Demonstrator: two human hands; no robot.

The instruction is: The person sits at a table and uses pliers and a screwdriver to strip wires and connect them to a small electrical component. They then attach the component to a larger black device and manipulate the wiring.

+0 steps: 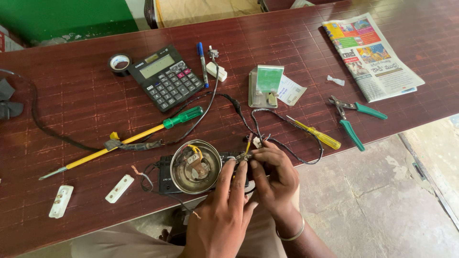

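Observation:
My left hand [224,212] and my right hand [273,179] meet at the table's near edge, both pinching a small wired part [244,155] with thin leads. It sits at the right end of a black device [165,177] that carries a round metal bowl-shaped piece [196,167] with wires inside. A black cable [224,98] runs from the part up the table. The fingers hide most of the part.
On the dark red table [86,95]: a long yellow screwdriver with green handle [129,138], a small yellow screwdriver [315,134], green-handled pliers [351,117], a calculator [165,76], black tape roll [119,62], a blue pen [202,62], two white plastic pieces [119,188], a newspaper [370,55].

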